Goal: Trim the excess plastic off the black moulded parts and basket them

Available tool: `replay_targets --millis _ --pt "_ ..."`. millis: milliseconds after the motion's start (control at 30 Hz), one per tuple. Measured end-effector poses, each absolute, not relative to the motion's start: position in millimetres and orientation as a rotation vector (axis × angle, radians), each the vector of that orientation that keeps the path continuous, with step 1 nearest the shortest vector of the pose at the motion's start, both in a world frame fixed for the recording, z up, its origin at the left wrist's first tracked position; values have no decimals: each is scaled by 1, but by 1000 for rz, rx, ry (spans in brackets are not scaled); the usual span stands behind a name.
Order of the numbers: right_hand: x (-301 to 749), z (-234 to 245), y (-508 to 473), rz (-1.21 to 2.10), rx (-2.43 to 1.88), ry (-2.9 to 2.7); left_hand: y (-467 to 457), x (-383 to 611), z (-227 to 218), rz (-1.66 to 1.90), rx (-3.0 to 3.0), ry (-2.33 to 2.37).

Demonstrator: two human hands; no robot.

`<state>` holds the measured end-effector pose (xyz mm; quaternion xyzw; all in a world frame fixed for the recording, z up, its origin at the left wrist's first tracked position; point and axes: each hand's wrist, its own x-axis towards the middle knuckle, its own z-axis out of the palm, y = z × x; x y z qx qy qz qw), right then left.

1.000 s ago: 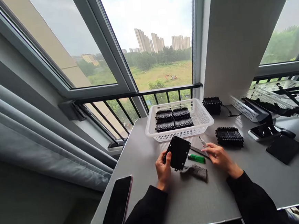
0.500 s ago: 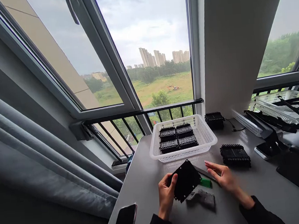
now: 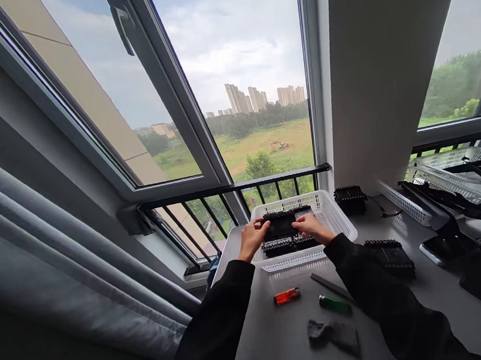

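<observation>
Both my arms reach forward over the grey table [image 3: 289, 331] into the white plastic basket [image 3: 340, 222]. My left hand [image 3: 252, 237] and my right hand [image 3: 311, 227] grip the two ends of a black plastic block [image 3: 281, 228], held just above several like black blocks [image 3: 289, 245] lying in the basket. The fingers of both hands curl round the block's edges.
On the table near me lie an orange lighter [image 3: 287, 295], a green lighter [image 3: 335, 304], a thin dark blade-like strip [image 3: 330, 286] and a grey rag [image 3: 333, 333]. More black blocks [image 3: 390, 256] sit right of the basket. Other white baskets [image 3: 451, 166], a phone stand and a railing stand behind.
My left hand carried the black flat part from the table up to the basket, and my right hand joined it there. The view tilted up; an orange lighter now shows.
</observation>
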<state>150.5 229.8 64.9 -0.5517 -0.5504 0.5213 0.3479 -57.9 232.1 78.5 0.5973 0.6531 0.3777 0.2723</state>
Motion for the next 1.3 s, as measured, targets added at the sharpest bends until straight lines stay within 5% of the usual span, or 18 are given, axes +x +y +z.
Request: replay_targets --millis 367,700,1133,1300 --pt "110 22 283 1458 -2009 -1563 258 -50 33 287 1903 1988" --pt "106 14 285 1253 -2009 -1679 243 -32 35 31 2020 2136" --pt "123 64 226 994 -1749 -1873 182 -34 78 205 2149 2109" --pt "144 71 133 771 -1476 -1948 116 -21 72 709 2124 1926"
